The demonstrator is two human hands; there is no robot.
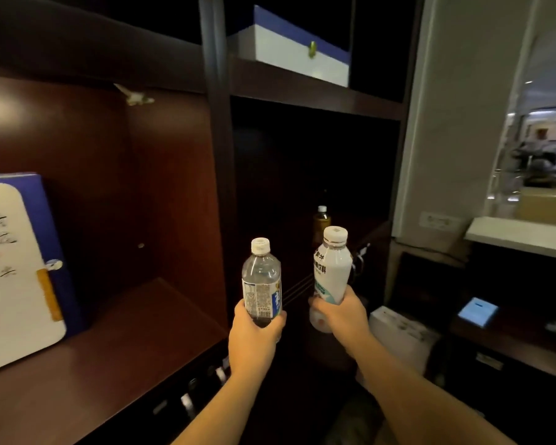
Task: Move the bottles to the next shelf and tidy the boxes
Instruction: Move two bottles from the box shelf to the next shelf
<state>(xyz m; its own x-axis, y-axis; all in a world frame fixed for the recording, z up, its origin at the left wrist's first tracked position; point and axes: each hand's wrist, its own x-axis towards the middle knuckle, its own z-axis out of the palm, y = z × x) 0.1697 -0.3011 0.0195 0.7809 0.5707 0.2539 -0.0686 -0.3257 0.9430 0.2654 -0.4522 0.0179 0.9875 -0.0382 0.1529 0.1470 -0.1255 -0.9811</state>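
Head view: left hand (254, 335) around upright clear bottle (261, 277), right hand (341, 313) around white bottle (331, 268).

Shelf (116, 342): dark red-brown wood, smooth, low sheen under the lamp. Water bottle (261, 281): clear glossy plastic, printed label, matt white cap. Milk bottle (331, 268): opaque white plastic, smooth, slight gloss. Brown bottle (321, 223): translucent plastic, white cap. Left box (16, 268): blue and cream card, satin. Top box (302, 56): white and blue card, matt.
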